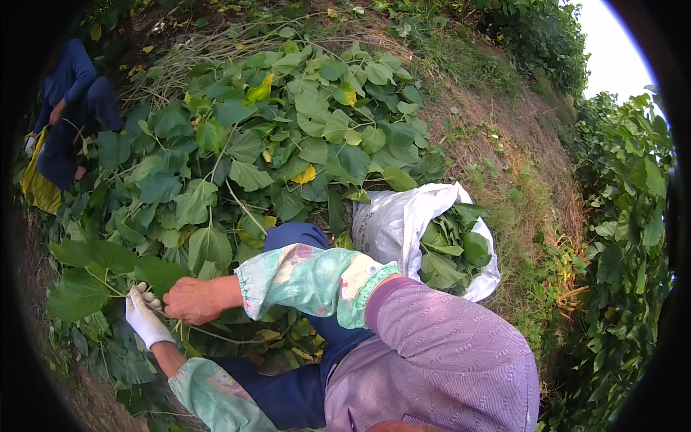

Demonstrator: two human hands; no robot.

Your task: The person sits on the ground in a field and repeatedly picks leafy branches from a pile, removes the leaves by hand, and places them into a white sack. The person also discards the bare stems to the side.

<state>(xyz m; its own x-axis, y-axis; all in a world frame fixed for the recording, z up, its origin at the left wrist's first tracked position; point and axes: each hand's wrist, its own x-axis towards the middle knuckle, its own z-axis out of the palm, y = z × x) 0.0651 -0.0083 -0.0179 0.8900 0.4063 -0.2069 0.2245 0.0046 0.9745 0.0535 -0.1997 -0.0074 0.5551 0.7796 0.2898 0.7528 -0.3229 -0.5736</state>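
Note:
My left hand (pixel 146 318), in a white glove, grips a leafy green branch (pixel 110 289), with large broad leaves fanning out beyond the fingers. Close beside it, my bare right hand (pixel 195 299) is closed at the same branch; its fingertips are partly hidden, so whether a leaf is also pinched there cannot be told. The branch's thin bare stem runs below my right hand, over my lap. A big heap of cut leafy branches (pixel 248 167) lies before me and to my right. Beside my right knee, a white woven sack (pixel 386 221) lies tilted, its mouth showing loose green leaves (pixel 451 243).
At the upper left a co-worker (pixel 70 92) in dark blue sits by the heap, near a yellow cloth or bag (pixel 40 178). Bare sticks (pixel 200 59) lie behind the heap. Dry grassy ground (pixel 502 135) slopes past the sack, with leafy bushes (pixel 615 216) along the right.

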